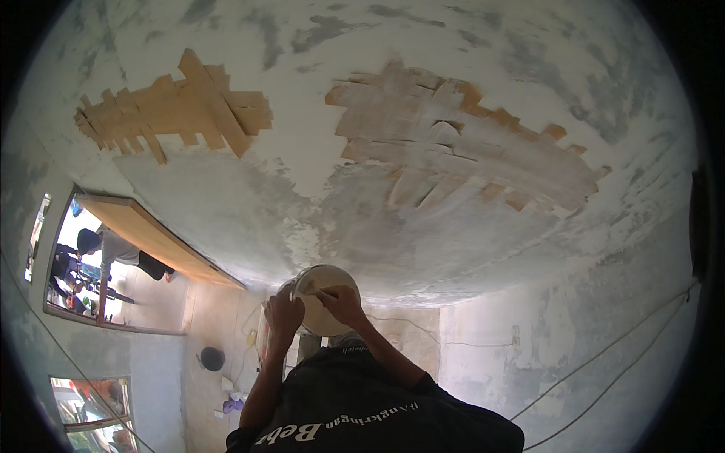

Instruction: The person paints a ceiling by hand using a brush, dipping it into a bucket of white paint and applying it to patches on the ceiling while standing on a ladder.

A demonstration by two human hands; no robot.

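In front of my body is a round bucket (330, 321) with pale, cream-coloured contents. My left hand (285, 315) is closed at its left rim, fingers curled over the edge. My right hand (343, 306) reaches over the bucket from the right and grips a short tool with a dark handle (325, 294). The head of that tool lies over the pale contents near the left rim; whether it is a brush or a scraper is too small to tell. Both forearms come up from below, past my black shirt (377, 408).
Brown strips (177, 109) and whitened, partly lifting strips (445, 136) cover parts of the patchy grey-white surface above. At left, a wooden door (151, 230) stands open with a person (117, 249) beyond. A dark bucket (212, 359) sits on the floor; cables (604, 347) hang at right.
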